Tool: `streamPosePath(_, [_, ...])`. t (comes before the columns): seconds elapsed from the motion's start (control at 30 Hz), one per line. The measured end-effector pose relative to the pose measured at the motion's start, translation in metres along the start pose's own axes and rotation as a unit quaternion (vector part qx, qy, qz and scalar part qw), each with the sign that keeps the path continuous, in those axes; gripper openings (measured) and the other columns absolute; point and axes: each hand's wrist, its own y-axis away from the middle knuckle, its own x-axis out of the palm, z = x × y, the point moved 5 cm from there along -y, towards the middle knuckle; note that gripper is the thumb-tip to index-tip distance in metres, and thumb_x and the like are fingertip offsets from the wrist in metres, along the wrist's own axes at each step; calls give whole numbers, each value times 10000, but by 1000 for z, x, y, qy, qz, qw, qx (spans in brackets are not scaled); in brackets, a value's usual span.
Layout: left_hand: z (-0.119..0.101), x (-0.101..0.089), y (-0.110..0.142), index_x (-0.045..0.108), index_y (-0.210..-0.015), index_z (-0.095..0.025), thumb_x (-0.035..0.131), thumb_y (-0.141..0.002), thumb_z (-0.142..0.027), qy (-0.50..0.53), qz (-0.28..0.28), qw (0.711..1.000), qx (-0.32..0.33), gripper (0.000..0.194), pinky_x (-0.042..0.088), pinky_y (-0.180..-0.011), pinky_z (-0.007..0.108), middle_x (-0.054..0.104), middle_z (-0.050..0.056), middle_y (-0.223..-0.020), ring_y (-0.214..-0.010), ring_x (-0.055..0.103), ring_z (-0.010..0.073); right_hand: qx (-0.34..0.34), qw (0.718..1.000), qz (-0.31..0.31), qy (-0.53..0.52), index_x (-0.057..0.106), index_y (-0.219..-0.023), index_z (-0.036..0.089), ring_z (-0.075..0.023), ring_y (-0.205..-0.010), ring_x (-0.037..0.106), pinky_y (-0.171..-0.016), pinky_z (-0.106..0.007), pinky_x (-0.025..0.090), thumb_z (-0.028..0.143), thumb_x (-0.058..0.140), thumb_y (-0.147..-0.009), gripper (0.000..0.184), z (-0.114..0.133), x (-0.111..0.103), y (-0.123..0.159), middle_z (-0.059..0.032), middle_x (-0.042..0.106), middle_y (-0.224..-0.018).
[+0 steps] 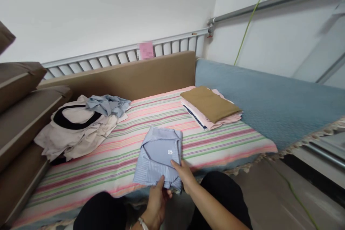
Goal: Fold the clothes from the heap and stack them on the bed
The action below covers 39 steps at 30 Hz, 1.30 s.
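Note:
A light-blue striped shirt (155, 167) lies folded on the striped bed cover, its neckline and small white label facing up. With the thumb on top and fingers curled beneath, my left hand (157, 199) grips the shirt's near edge. My right hand (184, 176) pinches the near right side, thumb on the fabric and the other fingers mostly hidden. To the right is a stack of folded clothes with a brown garment (211, 104) on top. A loose heap of pale clothes (77, 129) with black trim sits to the left, a crumpled blue garment (109, 105) on it.
Brown cushions (24, 115) are piled along the left edge. A brown padded board (140, 81) runs along the back, before a white radiator (118, 57). Blue fabric (269, 104) covers the right side. A grey pipe (250, 7) and green stem (249, 23) are at the right wall.

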Motion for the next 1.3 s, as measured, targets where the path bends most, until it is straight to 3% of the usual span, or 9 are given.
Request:
streamPosePath(0.13, [-8,-6,12,538,-660,-176,635,-737,-466,-147,81,980,-103,315,376,-402,217,591,22,-527,-394,498,104,-26,999,-27,-10,589,-936,173,-258,-926,634,-825,-359,494,447,642,-625,418,-4,-6,1,-77,698,-932])
streamPosePath(0.23, [-42,-11,15,588,-689,-164,641,-686,-528,-343,196,908,-139,367,343,-371,229,646,72,-555,-366,506,128,-19,999,-14,-21,601,-965,175,-263,-940,637,-846,-375,492,428,649,-609,440,-1,-15,0,-74,703,-944])
streamPosePath(0.37, [-136,-22,-25,534,-619,-162,669,-649,-477,-440,68,893,62,344,322,-398,222,594,11,-484,-354,469,105,-21,999,-7,-29,611,-992,171,-270,-967,632,-866,-392,488,411,654,-612,451,2,-23,-1,-85,700,-996])
streamPosePath(0.47, [-172,-19,-63,500,-631,-168,659,-658,-462,-411,21,905,112,334,331,-443,213,559,-29,-499,-408,473,84,-21,999,-15,-30,620,-995,170,-273,-973,632,-873,-394,488,397,660,-615,444,1,-25,0,-87,700,-1006])
streamPosePath(0.7, [-165,16,-118,589,-695,-141,696,-552,-565,-345,98,932,51,460,427,-528,264,614,11,-570,-515,554,136,-19,998,-23,-47,636,-1016,158,-287,-978,633,-863,-408,491,400,689,-596,488,11,-32,2,-97,702,-1014])
streamPosePath(0.87, [-159,48,-139,656,-732,-115,803,-456,-380,-299,178,938,-12,410,507,-711,325,705,103,-717,-717,651,222,-18,999,-23,-29,625,-1045,170,-277,-997,626,-911,-409,462,383,681,-616,482,28,-39,2,-91,698,-1036])
streamPosePath(1.03, [-155,62,-149,660,-781,-121,800,-474,-228,-254,177,950,30,354,514,-676,339,714,80,-682,-620,639,203,-32,999,-7,22,613,-1076,169,-267,-993,622,-909,-407,455,374,643,-649,475,55,-46,-4,-81,698,-1029])
streamPosePath(1.17, [-169,55,-143,646,-894,-126,776,-529,-264,-199,155,962,108,411,513,-702,341,726,76,-761,-661,653,204,-63,992,26,103,612,-1083,158,-258,-984,619,-901,-399,453,337,620,-673,448,87,-47,-23,-73,691,-1044])
streamPosePath(1.3, [-187,12,-130,614,-977,-151,715,-610,-308,-150,49,966,204,411,492,-755,303,720,65,-899,-789,654,185,-108,970,129,179,628,-1088,173,-247,-991,610,-898,-386,451,306,614,-673,436,115,-23,-61,-41,686,-1052])
